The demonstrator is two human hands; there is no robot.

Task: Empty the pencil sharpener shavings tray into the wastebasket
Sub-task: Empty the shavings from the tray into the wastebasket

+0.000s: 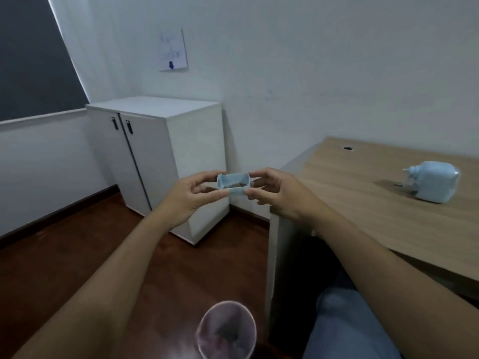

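Observation:
A small light-blue shavings tray (233, 184) with dark shavings along its bottom is held level in the air between both hands. My left hand (190, 196) pinches its left end, and my right hand (274, 193) pinches its right end. The light-blue pencil sharpener body (432, 181) stands on the wooden desk (363, 203) at the right, apart from the hands. A round wastebasket (226, 331) lined with a clear bag sits on the floor at the bottom centre, well below the tray and nearer to me.
A white two-door cabinet (160, 156) stands against the wall behind the hands. The dark wooden floor (64, 268) spreads out to the left. My leg in blue trousers (344, 325) is under the desk edge at bottom right.

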